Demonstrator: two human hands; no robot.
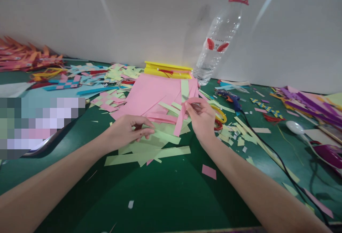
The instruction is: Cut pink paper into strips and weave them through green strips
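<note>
My right hand point(201, 119) pinches a narrow pink paper strip point(179, 122) between thumb and fingers; the strip's free end slants down over the green paper. At the left, my left hand point(132, 129) has its thumb and index finger apart, close beside a pale green strip point(168, 136). Whether its fingertips touch that strip I cannot tell. Pale green sheets and another long green strip point(149, 155) lie below the hands. Behind them is a stack of pink paper point(155, 92). Yellow and red scissor-like handles point(220, 113) show partly behind my right hand.
A clear bottle point(217, 40) stands against the grey wall. On the right lie a blue glue gun point(229, 97), its black cord point(267, 147) and a white spoon point(295, 127). A yellow folded piece point(168, 70) is at the back. Paper scraps and woven pieces point(71, 82) surround the area.
</note>
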